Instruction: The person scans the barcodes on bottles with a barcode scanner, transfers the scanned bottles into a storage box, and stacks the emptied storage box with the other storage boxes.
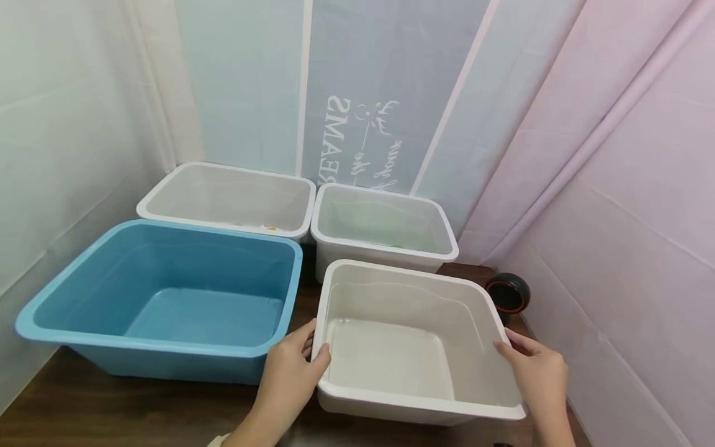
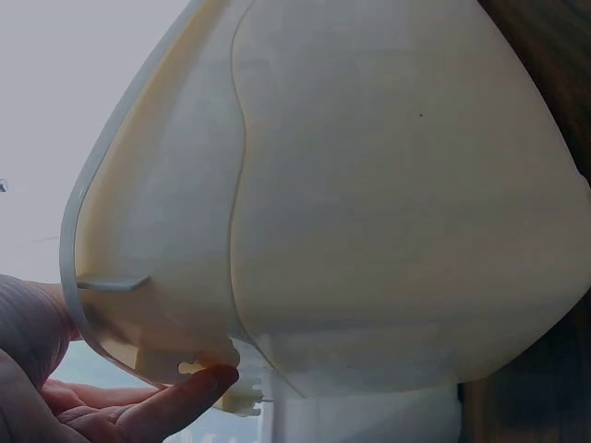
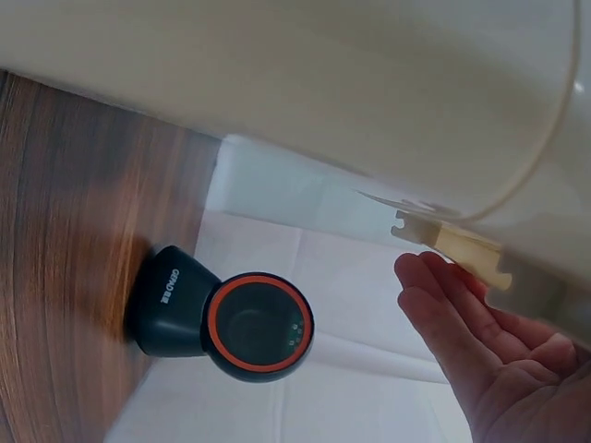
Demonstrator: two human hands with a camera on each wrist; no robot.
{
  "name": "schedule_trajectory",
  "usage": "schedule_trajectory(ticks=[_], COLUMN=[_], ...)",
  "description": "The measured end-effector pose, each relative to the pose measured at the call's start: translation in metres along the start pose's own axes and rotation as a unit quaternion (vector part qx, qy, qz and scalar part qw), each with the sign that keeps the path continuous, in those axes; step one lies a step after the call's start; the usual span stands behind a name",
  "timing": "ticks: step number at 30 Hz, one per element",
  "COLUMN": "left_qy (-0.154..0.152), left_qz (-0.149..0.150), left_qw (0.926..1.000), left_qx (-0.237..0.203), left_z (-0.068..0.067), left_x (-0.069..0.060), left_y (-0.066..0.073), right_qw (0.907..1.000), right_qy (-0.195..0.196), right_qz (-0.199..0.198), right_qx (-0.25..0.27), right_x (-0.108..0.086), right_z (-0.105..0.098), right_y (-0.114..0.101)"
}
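An off-white rectangular plastic basin (image 1: pixel 391 354) stands at the front right, between the two hands. My left hand (image 1: pixel 293 360) grips its left rim, thumb on the inner side and fingers beneath the lip. From the right side, my right hand (image 1: pixel 536 366) holds the opposite rim with the thumb over the edge. Fingertips (image 2: pixel 217 377) of the left hand show under the lip in the left wrist view. In the right wrist view, the right hand's fingers (image 3: pixel 443 295) lie along the underside of the rim. No contents show inside the basin.
A larger blue basin (image 1: pixel 206 316) sits to the left. Behind are two more pale basins: one at the back left (image 1: pixel 223 167), another at the back right (image 1: pixel 385 253). A black device with an orange ring (image 1: pixel 508 292) stands at right. Fabric walls surround the brown wooden surface (image 1: pixel 167 410).
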State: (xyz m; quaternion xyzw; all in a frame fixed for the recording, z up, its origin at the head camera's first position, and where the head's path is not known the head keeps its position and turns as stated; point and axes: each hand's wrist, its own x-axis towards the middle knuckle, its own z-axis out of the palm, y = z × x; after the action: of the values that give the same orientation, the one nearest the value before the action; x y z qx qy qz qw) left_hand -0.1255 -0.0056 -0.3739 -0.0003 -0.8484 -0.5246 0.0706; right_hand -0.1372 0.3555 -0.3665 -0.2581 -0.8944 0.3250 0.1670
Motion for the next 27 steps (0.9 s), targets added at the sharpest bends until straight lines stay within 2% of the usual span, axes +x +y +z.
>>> schedule_trajectory(ticks=[5, 10, 19, 27], left_qy=[-0.002, -0.004, -0.026, -0.035], left_qz=[0.019, 0.025, 0.044, 0.073], left_qw=[0.9995, 0.9991, 0.9983, 0.9966], left_qx=[-0.024, -0.035, -0.029, -0.013], left_z=[-0.011, -0.028, -0.058, -0.076], left_x=[0.003, 0.013, 0.028, 0.038], left_y=[0.011, 0.027, 0.047, 0.061], right_qw=[0.9996, 0.9991, 0.9988, 0.9980], right_qy=[0.010, 0.013, -0.005, -0.004], right_qz=[0.010, 0.008, 0.005, -0.013], right_qx=[0.026, 0.038, 0.049, 0.062], right_x=[0.002, 0.003, 0.004, 0.009], right_z=[-0.011, -0.027, -0.051, -0.067], right_y=[-0.009, -0.027, -0.057, -0.082])
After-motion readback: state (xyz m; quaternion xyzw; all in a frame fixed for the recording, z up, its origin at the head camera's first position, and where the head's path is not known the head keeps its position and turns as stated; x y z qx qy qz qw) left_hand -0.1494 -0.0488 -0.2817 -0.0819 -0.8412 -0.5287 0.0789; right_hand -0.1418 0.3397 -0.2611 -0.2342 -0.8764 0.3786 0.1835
